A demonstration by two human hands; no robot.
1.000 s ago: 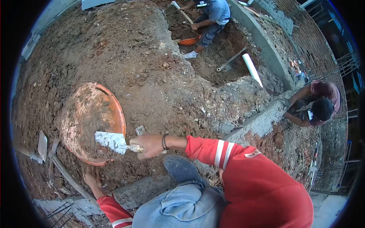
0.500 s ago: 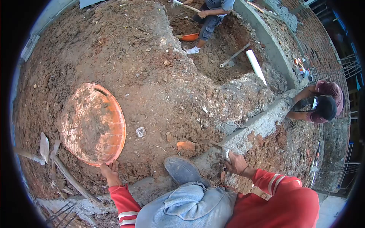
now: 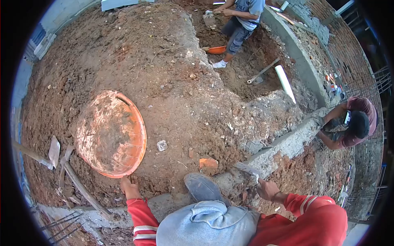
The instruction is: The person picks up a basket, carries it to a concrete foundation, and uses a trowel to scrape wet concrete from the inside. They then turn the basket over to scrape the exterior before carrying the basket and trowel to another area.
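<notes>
A: Basin point(image 3: 137, 130) & L hand point(image 3: 130, 189)?
B: Basin's on the dirt point(image 3: 176, 102), L of the boot point(image 3: 201, 186). Hand's at its near rim, fingers part hidden; can't tell if that grip's closed.
A: R hand point(image 3: 268, 190)?
B: Grip closed on trowel point(image 3: 247, 167), blade by conc. beam point(image 3: 287, 143); contact unclear.
A: In the way?
B: Boot + brick point(image 3: 208, 162) btwn basin & trowel. Clear plastic bit point(image 3: 162, 145) just R of basin, wood handle point(image 3: 84, 188) on its L. White pipe point(image 3: 285, 84) nr pit point(image 3: 236, 76) edge; one worker point(image 3: 248, 14) in pit, 2nd worker point(image 3: 361, 123) at beam's far end.
</notes>
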